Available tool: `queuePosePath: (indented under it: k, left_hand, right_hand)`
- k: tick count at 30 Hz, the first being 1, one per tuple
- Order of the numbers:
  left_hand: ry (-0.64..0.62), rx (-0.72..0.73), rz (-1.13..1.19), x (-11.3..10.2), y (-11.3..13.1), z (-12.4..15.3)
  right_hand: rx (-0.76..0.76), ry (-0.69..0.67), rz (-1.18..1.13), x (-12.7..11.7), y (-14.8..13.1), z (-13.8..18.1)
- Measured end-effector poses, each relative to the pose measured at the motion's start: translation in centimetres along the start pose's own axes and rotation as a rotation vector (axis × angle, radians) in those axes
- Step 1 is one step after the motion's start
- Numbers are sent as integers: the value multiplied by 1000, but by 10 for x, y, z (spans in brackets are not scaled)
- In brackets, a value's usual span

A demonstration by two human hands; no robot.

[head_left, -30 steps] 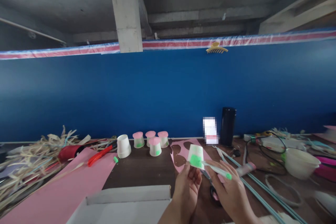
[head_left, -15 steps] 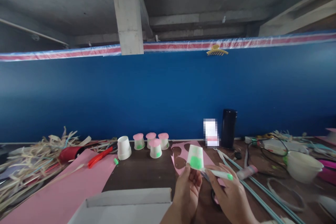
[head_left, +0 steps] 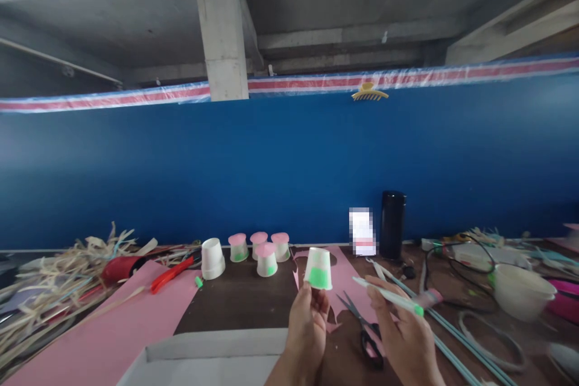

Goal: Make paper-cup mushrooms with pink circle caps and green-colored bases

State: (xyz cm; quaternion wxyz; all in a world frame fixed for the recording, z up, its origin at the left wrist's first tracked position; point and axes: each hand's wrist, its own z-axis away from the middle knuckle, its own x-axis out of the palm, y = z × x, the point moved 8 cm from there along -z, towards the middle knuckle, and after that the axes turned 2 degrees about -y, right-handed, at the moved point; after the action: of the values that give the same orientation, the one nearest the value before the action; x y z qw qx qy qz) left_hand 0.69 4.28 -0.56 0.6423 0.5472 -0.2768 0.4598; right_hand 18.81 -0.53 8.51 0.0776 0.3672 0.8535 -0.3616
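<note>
My left hand (head_left: 309, 322) grips an upside-down white paper cup (head_left: 318, 260) by its lower rim; a bright green patch covers part of its side. In my right hand (head_left: 400, 332) is a white marker (head_left: 393, 297) with a green end, its tip pointing left toward the cup but apart from it. Black-handled scissors (head_left: 368, 338) lie between my hands, beside pink paper (head_left: 346, 271) with round holes cut out. Several upturned cups topped with pink discs, one of them a front cup (head_left: 266, 262), stand further back, left of the held cup. A small green cap (head_left: 198, 281) rests on pink paper.
Stacked white cups (head_left: 212, 259) stand at left, near a red-handled tool (head_left: 172, 274) on a large pink sheet (head_left: 104, 329). A white box (head_left: 217, 344) sits in front. A black cylinder (head_left: 392, 224), pale blue strips (head_left: 452, 325) and a white bowl (head_left: 523, 291) are at right.
My left hand has moved left with the cup. The marker has drawn away from the cup, and its tip now shows. The scissors between my hands have come into fuller view.
</note>
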Motion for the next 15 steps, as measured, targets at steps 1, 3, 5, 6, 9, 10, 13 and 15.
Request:
queuePosePath:
  k: [1, 3, 5, 6, 9, 10, 13, 15]
  left_hand:
    - [6, 3, -4, -1, 0, -1]
    - [9, 9, -7, -3, 0, -3]
    - [8, 14, -9, -3, 2, -4]
    - [10, 19, -9, -3, 3, -4]
    - [9, 28, -11, -3, 7, -3]
    - [13, 27, -16, -4, 7, -4]
    - [30, 32, -45, -7, 8, -5]
    - [22, 50, -65, -7, 11, -6]
  right_hand:
    - [24, -6, -25, 1, 3, 0]
    - [56, -16, -58, 3, 9, 0]
    - [71, -9, -60, 4, 15, -1]
    - [77, 1, -60, 4, 19, -2]
    - [119, 9, -88, 8, 35, -3]
    - [136, 1, -102, 10, 41, -3]
    - [163, -24, -113, 15, 53, -4]
    - [165, -24, -109, 15, 55, -4]
